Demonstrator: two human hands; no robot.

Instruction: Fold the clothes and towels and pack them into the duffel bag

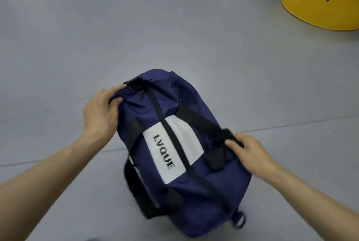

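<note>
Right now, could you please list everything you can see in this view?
bag: one, navy, centre of the floor
label: one, white, reads LVQUE, on top of the bag
straps: several, black, across the bag
tub: one, yellow, top right, cut off by the frame
floor: grey, under everything
left hand: grips the bag's far end
right hand: holds a strap on the bag's right side

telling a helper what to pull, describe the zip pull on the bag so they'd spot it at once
Find the navy bag on the grey floor and follow its black zip to the far end, beside the left hand. The zip pull hangs there: a short, thin black tab, far slimmer than the broad strap in the right hand.
</note>
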